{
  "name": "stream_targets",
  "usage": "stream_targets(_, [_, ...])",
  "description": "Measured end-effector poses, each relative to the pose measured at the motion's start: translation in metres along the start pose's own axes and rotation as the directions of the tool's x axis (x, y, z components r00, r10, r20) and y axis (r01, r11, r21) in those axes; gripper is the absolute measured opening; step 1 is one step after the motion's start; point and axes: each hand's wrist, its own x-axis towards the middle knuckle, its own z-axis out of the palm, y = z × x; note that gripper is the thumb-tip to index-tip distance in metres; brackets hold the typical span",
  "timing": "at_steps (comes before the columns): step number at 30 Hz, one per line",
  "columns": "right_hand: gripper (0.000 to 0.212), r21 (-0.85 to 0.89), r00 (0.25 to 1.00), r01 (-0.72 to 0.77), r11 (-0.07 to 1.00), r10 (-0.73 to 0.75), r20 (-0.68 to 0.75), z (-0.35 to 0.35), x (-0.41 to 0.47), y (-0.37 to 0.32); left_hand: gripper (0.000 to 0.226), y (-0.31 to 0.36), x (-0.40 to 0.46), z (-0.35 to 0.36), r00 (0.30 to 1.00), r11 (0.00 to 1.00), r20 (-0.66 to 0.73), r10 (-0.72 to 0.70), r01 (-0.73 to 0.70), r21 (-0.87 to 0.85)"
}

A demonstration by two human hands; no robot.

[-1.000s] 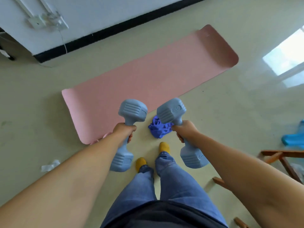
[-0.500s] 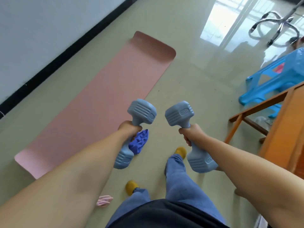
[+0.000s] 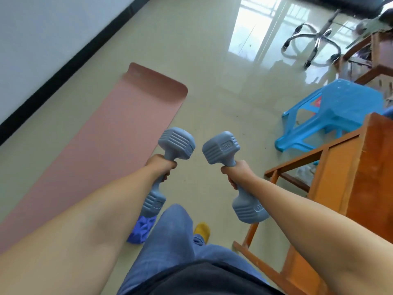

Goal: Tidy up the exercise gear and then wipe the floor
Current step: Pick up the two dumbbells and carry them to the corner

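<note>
A glossy beige floor (image 3: 212, 60) is seen from above, a pink mat (image 3: 95, 150) unrolled alongside. Two grey dumbbells (image 3: 168, 167) are gripped mid-air, one by each of the hands (image 3: 162, 167). The nearby wooden desk (image 3: 350, 177) could be struck, or the purple cloth (image 3: 140, 231) tripped over.

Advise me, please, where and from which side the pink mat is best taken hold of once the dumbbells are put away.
Probably the far short end of the pink mat, approached from beyond it: it lies flat and unrolled, and that rounded end has bare floor around it.
</note>
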Motion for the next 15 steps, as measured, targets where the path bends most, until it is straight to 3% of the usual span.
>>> stream_targets(15, [0.011,0.187,0.974,-0.11,0.976,0.144,-0.176,-0.134,0.21,-0.18,0.007,0.257,0.216,-0.069,0.992,0.987,0.102,0.069,-0.083,0.135])
